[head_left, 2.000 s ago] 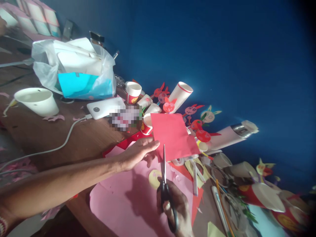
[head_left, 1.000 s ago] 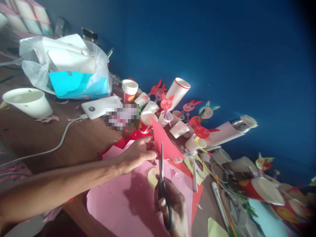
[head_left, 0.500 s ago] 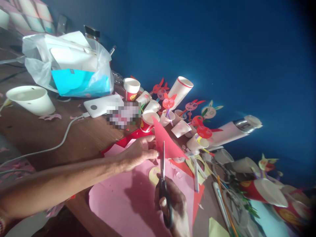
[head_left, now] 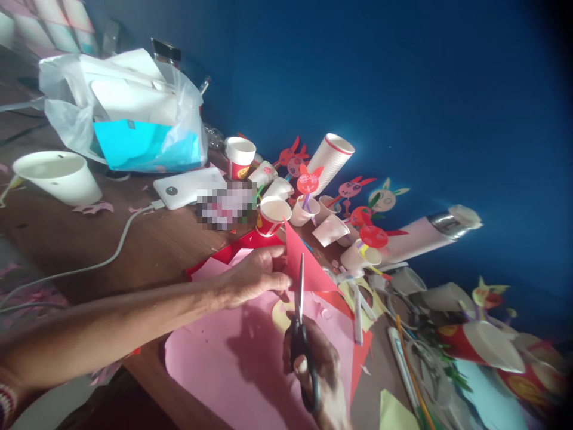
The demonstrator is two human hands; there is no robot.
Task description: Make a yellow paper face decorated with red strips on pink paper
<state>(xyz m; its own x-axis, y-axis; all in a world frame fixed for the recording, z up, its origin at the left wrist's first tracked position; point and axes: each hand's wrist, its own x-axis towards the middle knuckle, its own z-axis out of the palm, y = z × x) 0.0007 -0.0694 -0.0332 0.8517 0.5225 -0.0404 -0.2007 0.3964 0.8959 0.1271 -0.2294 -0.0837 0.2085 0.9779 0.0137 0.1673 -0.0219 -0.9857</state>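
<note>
A: See the red paper (head_left: 311, 272)?

B: Yes, held up above the pink sheet (head_left: 201, 376) on the counter (head_left: 129, 248), near a red-and-white cup (head_left: 270, 222). Triangular in outline; folded or merely tilted, cannot tell.

A: And on the left?

B: A narrow grip: a pinch between thumb and fingers of the left hand (head_left: 257, 278), at the left edge of the red paper.

A: Light stuff, presumably?

B: Very light, most likely, and thin. Probably dry and easy to pinch without slipping, but quick to crease under a hard squeeze.

A: Best place to take hold?

B: Close to the blades yet clear of them, by the edge, with thumb in front and fingers behind. Farther out, liable to sag or swing.

A: And on the right?

B: A grip closed round the black handles of the scissors (head_left: 301, 341), in the right hand (head_left: 326, 358). Pointed upward, across the lower part of the red paper. Cannot tell about a blade behind.

A: Heavier, those?

B: Heavier and rigid, presumably. Best held by the loops.
</note>
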